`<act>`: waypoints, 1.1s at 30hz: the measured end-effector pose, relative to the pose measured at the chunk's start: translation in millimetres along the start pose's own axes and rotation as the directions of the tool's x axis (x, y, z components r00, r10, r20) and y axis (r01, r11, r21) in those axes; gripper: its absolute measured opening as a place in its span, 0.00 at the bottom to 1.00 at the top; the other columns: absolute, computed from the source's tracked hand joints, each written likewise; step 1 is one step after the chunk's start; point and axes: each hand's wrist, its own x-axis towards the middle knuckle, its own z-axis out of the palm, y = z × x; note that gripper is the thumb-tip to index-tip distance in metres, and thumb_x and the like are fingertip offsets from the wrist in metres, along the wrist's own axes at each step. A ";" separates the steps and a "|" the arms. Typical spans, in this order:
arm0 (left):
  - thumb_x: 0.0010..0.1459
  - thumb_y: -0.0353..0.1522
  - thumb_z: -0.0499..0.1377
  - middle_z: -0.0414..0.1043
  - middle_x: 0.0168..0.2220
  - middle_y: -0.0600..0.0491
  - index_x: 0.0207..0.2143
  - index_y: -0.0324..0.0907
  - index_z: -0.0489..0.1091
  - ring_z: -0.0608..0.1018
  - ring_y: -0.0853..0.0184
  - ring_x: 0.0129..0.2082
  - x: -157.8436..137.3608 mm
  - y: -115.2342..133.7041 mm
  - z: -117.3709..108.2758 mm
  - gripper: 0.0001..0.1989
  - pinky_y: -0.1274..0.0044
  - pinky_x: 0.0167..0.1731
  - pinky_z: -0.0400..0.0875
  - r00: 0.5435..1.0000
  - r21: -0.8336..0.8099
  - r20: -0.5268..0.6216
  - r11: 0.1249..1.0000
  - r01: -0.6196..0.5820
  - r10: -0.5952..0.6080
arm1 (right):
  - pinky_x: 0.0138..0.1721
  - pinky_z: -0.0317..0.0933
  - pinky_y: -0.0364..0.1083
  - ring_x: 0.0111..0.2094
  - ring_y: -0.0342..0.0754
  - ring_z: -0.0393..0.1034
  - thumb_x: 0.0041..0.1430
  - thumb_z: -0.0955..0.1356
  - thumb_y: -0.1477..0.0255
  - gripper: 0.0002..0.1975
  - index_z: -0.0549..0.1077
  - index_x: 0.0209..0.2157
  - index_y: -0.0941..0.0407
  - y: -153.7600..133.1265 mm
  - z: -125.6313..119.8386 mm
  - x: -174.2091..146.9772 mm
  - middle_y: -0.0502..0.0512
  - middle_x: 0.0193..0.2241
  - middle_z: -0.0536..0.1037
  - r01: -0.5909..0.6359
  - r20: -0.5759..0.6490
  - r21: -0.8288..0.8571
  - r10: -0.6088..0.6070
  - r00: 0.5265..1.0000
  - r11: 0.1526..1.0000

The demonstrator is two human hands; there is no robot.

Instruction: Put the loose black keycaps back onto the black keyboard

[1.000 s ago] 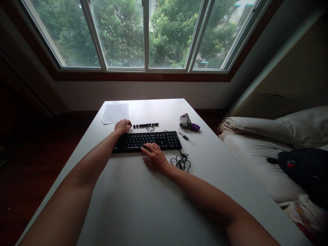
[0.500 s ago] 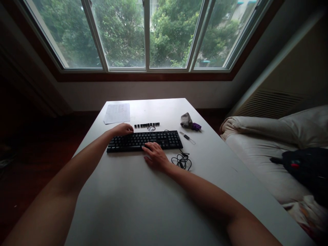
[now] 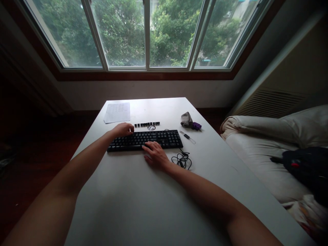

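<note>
A black keyboard [image 3: 143,139] lies flat across the white table. Over its upper left part is my left hand [image 3: 123,129], fingers curled down and pressed together at the top row; whatever they pinch is too small to make out. My right hand [image 3: 155,155] rests on the front edge of the keyboard right of its middle, fingers stretched over the lower keys, holding nothing. Just behind the keyboard stand several loose black keycaps [image 3: 147,124] in a row, with a small round shiny object [image 3: 151,127] in front of them.
A keycap puller [image 3: 188,136] with wire loops lies right of the keyboard. Behind it sits a grey and purple cloth [image 3: 187,119]. A coiled black cable [image 3: 181,160] lies by my right wrist. Printed paper [image 3: 117,112] is at the far left; a sofa [image 3: 256,147] stands right of the table [image 3: 143,205].
Both hands stay in nearly the same place, the left one shifting very slightly at the keyboard's top edge. The keyboard and loose keycaps have not visibly moved on the table.
</note>
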 end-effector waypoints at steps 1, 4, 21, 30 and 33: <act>0.54 0.41 0.61 0.80 0.37 0.55 0.39 0.50 0.79 0.79 0.64 0.35 -1.0 0.0 1.0 0.12 0.77 0.37 0.69 1.000 -0.002 -0.003 1.000 0.011 -0.011 | 0.65 0.50 0.61 0.62 0.59 0.57 0.62 0.69 0.68 0.26 0.69 0.61 0.55 -0.1 0.2 0.0 0.63 0.60 0.66 0.000 0.000 -0.001 0.000 1.000 1.000; 0.56 0.44 0.60 0.80 0.36 0.54 0.39 0.49 0.79 0.79 0.64 0.34 -2.0 -1.5 6.9 0.14 0.77 0.35 0.68 0.998 -0.055 -0.001 0.997 0.062 -0.062 | 0.65 0.50 0.61 0.62 0.58 0.57 0.62 0.69 0.69 0.26 0.69 0.61 0.55 -0.2 0.8 -0.3 0.63 0.60 0.66 -0.002 -0.001 -0.004 0.002 1.000 1.000; 0.54 0.49 0.60 0.80 0.39 0.51 0.48 0.44 0.77 0.79 0.63 0.35 10.5 -20.7 27.1 0.25 0.77 0.36 0.71 0.966 -0.401 0.130 0.879 0.257 -0.224 | 0.64 0.51 0.61 0.61 0.59 0.57 0.62 0.69 0.68 0.25 0.69 0.60 0.57 1.1 3.3 -1.4 0.64 0.59 0.67 0.004 -0.013 0.008 -0.004 1.000 1.000; 0.55 0.38 0.62 0.77 0.43 0.51 0.47 0.47 0.76 0.78 0.63 0.40 45.7 -8.0 38.6 0.16 0.75 0.40 0.70 0.909 -0.165 -0.220 0.932 0.322 -0.353 | 0.64 0.52 0.61 0.61 0.58 0.58 0.62 0.69 0.68 0.25 0.69 0.60 0.56 2.7 3.1 -1.9 0.63 0.59 0.67 0.005 -0.016 0.011 -0.005 1.000 1.000; 0.55 0.37 0.62 0.75 0.46 0.50 0.45 0.48 0.77 0.77 0.60 0.43 54.6 -5.7 42.6 0.14 0.73 0.40 0.70 0.901 -0.080 -0.250 0.934 0.347 -0.356 | 0.65 0.51 0.61 0.62 0.58 0.57 0.62 0.69 0.68 0.26 0.69 0.61 0.56 3.5 2.5 -2.0 0.63 0.60 0.66 0.007 -0.011 0.007 -0.007 1.000 1.000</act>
